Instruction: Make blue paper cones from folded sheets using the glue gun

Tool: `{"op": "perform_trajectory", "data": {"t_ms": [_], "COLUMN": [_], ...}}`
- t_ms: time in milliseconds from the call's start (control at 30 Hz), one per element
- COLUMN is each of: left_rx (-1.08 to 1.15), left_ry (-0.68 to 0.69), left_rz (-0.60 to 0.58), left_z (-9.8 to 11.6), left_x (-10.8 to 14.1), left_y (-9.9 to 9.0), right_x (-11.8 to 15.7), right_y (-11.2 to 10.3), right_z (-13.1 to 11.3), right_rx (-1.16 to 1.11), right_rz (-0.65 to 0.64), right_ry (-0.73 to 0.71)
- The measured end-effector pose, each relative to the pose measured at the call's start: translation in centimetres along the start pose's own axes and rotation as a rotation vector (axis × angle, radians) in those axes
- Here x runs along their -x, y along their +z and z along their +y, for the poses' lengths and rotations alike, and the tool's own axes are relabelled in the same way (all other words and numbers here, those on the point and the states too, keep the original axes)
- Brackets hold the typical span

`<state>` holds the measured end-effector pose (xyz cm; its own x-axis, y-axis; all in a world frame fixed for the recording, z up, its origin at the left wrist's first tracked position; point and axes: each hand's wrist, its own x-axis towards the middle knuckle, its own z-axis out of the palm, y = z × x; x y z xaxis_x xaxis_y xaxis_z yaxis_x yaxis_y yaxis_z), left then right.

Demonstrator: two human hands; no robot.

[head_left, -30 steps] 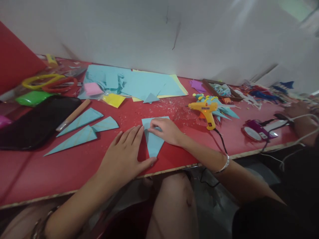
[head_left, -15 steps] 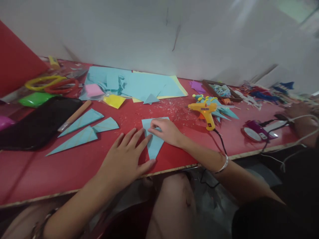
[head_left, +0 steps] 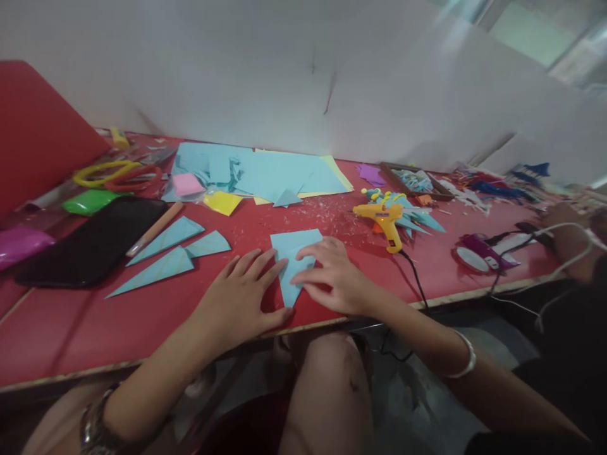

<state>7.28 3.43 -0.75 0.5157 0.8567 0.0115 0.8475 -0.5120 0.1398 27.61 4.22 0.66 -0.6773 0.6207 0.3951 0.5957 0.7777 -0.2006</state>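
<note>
A folded piece of light blue paper (head_left: pixel 290 253), wide at the far end and pointed toward me, lies on the red table (head_left: pixel 213 341) near its front edge. My left hand (head_left: pixel 241 297) rests flat at the paper's left side, fingers spread, the fingertips and thumb touching its edge. Over the right side of the paper is my right hand (head_left: pixel 334 278), its fingers apart and slightly bent, fingertips on or just above the surface. To the left lie several folded blue paper pieces (head_left: pixel 156 270) with pointed ends.
A yellow glue gun (head_left: pixel 382 221) stands right of the paper, its cord running off the front edge. Behind are blue sheets (head_left: pixel 284 167). A black phone-like slab (head_left: pixel 95 246) lies left; a purple device (head_left: pixel 478 253) lies right, near another person's arm (head_left: pixel 569 240).
My right hand has opened from a closed, curled shape and slid toward me along the paper's right side. My left hand stays at the left edge. The view has shifted slightly.
</note>
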Motion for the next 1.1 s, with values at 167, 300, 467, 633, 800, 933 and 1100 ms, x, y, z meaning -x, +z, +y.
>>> {"op": "perform_trajectory", "data": {"t_ms": [167, 300, 467, 633, 800, 933, 1100], "left_rx": [0.019, 0.035, 0.043, 0.029, 0.042, 0.057, 0.060], "left_ry": [-0.003, -0.006, -0.013, -0.030, -0.031, -0.011, 0.029], "left_rz": [-0.002, -0.014, -0.033, -0.064, -0.088, -0.093, -0.042], "left_z": [0.0, 0.0, -0.1, 0.0, -0.1, -0.3, -0.5], "left_x": [0.1, 0.1, 0.0, 0.0, 0.1, 0.1, 0.3], "left_y": [0.0, 0.0, 0.0, -0.2, -0.3, -0.3, -0.1], "right_x": [1.9, 2.5, 2.8, 2.8, 3.1, 2.8, 1.3], "right_y": [-0.3, -0.2, -0.8, -1.3, -1.3, -1.2, -1.0], "right_z": [-0.9, -0.2, 1.6, 3.6, 5.5, 6.3, 5.8], "right_rx": [-0.032, 0.053, 0.181, 0.195, 0.223, 0.283, 0.176], "right_rz": [-0.171, -0.178, -0.196, -0.202, -0.206, -0.191, -0.171], "right_ry": [-0.059, -0.032, 0.072, 0.232, 0.322, 0.333, 0.225]}}
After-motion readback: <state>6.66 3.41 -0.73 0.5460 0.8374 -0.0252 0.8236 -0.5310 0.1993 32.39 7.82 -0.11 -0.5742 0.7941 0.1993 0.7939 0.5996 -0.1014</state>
